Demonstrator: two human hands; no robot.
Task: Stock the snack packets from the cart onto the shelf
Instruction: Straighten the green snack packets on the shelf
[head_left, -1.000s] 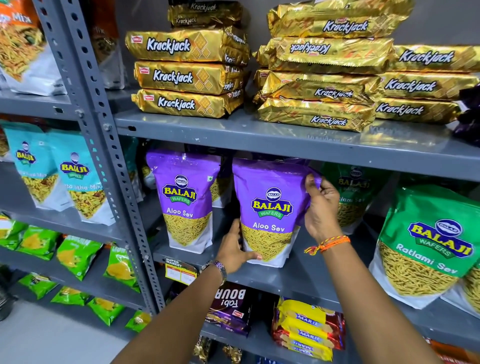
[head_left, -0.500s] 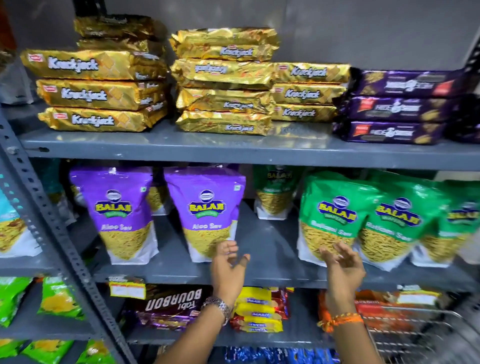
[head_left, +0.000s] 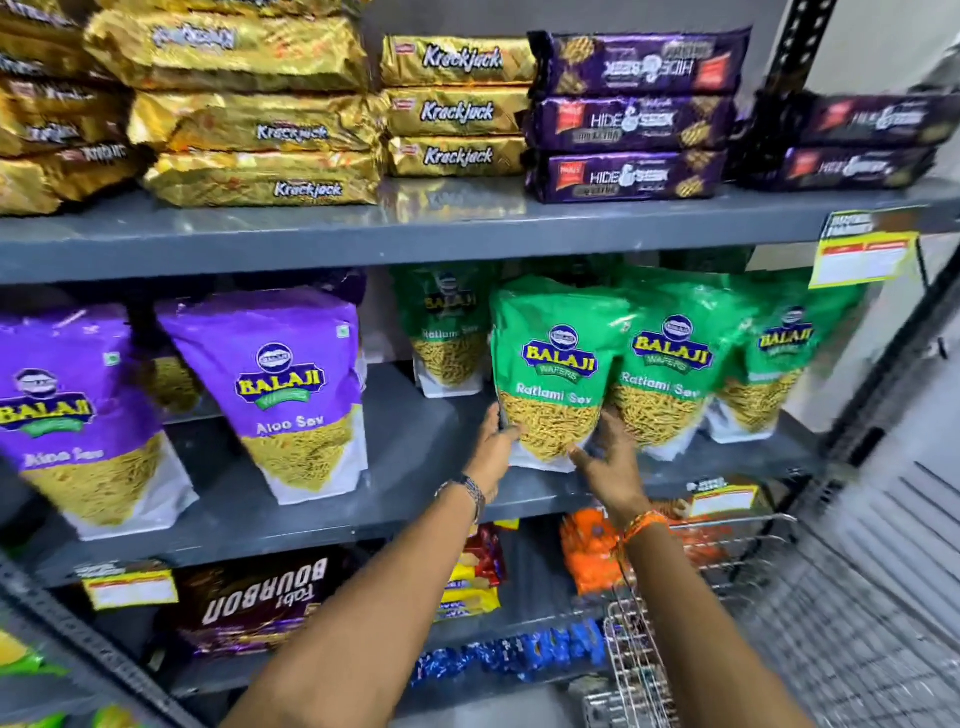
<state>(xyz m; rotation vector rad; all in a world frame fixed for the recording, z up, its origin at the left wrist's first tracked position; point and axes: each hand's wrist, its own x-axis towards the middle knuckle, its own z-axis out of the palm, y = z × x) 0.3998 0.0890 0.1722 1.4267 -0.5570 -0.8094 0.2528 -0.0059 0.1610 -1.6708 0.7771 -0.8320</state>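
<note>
A green Ratlami Sev packet (head_left: 558, 364) stands upright on the middle grey shelf (head_left: 415, 499). My left hand (head_left: 493, 447) grips its lower left edge. My right hand (head_left: 610, 457) holds its lower right corner. More green packets (head_left: 670, 364) stand to its right and one stands behind it (head_left: 447, 332). Two purple Aloo Sev packets (head_left: 296, 384) stand on the same shelf to the left. The wire cart (head_left: 727, 623) is at the lower right, its inside mostly out of sight.
Gold Krackjack packs (head_left: 457, 109) and purple Hide & Seek packs (head_left: 631, 119) are stacked on the upper shelf. Bourbon packs (head_left: 260, 597), yellow biscuit packs and orange packets fill the lower shelf. A yellow price tag (head_left: 862, 254) hangs at the right upright.
Both hands left the purple Aloo Sev packet, moved right along the shelf and closed on the front green Ratlami Sev packet. The view swung right.
</note>
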